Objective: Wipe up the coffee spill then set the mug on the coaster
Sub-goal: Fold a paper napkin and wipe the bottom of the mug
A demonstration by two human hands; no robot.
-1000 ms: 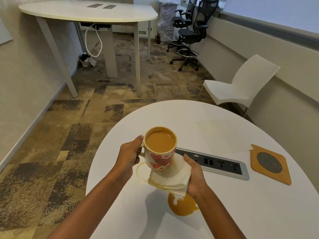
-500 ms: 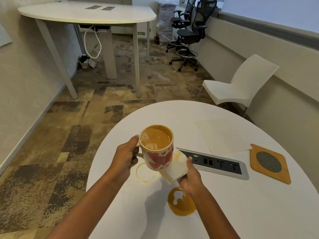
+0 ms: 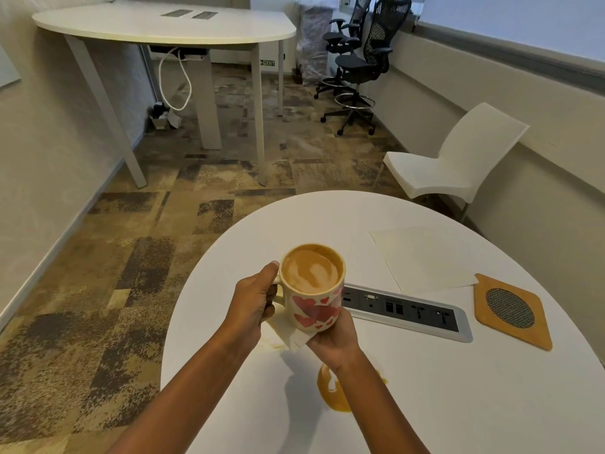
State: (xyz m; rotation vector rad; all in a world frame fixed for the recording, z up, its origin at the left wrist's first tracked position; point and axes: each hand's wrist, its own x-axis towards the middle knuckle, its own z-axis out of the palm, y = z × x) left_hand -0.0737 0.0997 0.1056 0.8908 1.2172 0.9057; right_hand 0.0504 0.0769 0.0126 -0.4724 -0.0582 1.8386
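Tilting the white ceramic heart-print mug (image 3: 316, 311), nearly brim-full w/ milky coffee, could slosh more onto the white round tabletop (image 3: 458, 404). The right forearm (image 3: 373, 401) may smear the brown coffee puddle (image 3: 335, 401) beside it at 6 o'clock. Left hand (image 3: 253, 303) curls round the handle (image 3: 276, 288), mug held aloft. Right hand (image 3: 337, 342) cups its base, fingers curled on a white paper napkin (image 3: 294, 337). Brown square wooden coaster (image 3: 512, 311) sits well apart, 3 o'clock.

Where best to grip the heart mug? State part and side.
By its handle, from the left, as the left hand does: it juts out that side, the mug is nearly full, and the right hand holds a napkin under it.
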